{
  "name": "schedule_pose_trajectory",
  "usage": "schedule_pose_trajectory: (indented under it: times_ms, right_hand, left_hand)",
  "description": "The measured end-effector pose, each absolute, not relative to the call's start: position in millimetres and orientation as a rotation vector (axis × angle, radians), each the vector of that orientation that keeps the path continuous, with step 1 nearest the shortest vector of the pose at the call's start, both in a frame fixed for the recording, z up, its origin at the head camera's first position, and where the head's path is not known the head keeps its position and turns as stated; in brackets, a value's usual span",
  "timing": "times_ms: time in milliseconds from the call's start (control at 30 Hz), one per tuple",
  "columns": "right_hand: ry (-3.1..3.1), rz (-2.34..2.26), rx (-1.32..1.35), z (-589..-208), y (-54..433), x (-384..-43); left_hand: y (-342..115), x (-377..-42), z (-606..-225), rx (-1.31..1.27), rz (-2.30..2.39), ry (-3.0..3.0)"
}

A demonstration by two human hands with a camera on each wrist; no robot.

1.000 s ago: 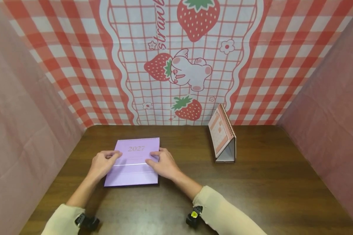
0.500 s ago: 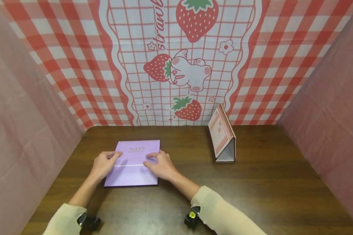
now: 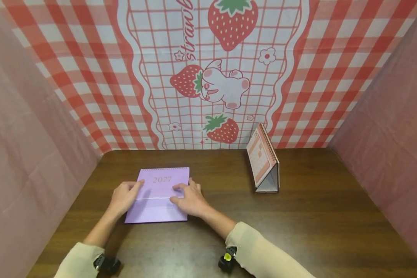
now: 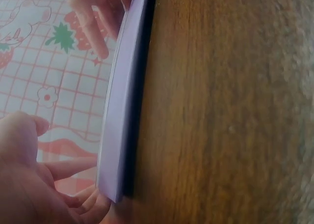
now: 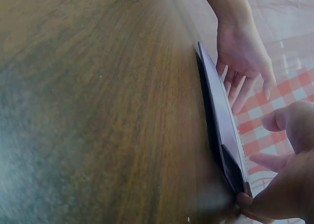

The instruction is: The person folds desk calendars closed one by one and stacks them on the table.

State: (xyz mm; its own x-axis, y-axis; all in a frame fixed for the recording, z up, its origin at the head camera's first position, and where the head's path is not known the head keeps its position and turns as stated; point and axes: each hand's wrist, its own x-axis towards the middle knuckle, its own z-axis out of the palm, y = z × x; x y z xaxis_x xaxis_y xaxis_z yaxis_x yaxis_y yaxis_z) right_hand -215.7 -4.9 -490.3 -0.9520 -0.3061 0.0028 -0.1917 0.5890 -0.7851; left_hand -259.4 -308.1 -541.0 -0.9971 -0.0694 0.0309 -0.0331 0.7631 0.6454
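A purple desk calendar (image 3: 156, 210) marked 2027 lies nearly flat on the table at left of centre in the head view. A thin pale line crosses its middle, and a spiral binding runs along its far edge. My left hand (image 3: 123, 196) touches its left edge, thumb spread apart from the fingers; the left wrist view shows those fingertips (image 4: 100, 199) right at the calendar's corner. My right hand (image 3: 191, 199) rests at the right edge, with thumb and index finger raised over the cover. In the right wrist view, its lower fingers (image 5: 245, 202) meet the calendar's side.
A pink spiral desk calendar (image 3: 262, 158) stands as a tent on the wooden table (image 3: 316, 216), back right. Behind it hangs a red-checked strawberry cloth (image 3: 226, 127). Pink cloth walls (image 3: 27, 154) close in both sides.
The purple calendar's far edge has come slightly lower and nearer, and the pale line across it has become thinner. My hands stay at its sides, the right one shifting slightly inward.
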Motion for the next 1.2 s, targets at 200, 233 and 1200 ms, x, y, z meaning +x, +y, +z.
schedule_pose_trajectory:
  times_ms: [200, 233, 1200]
  right_hand:
    - [2.670, -1.303, -0.429, -489, -5, -213]
    - [2.667, -1.311, -0.432, -489, -5, -214]
    - [2.844, -1.315, -0.513, -525, 30, -275]
  left_hand:
    - [-308, -259, -541, 0.115, -1.096, -2.892]
    - [-308, -259, -540, 0.120, -1.103, -2.891]
    - [-259, -262, -522, -0.102, -0.937, -2.686]
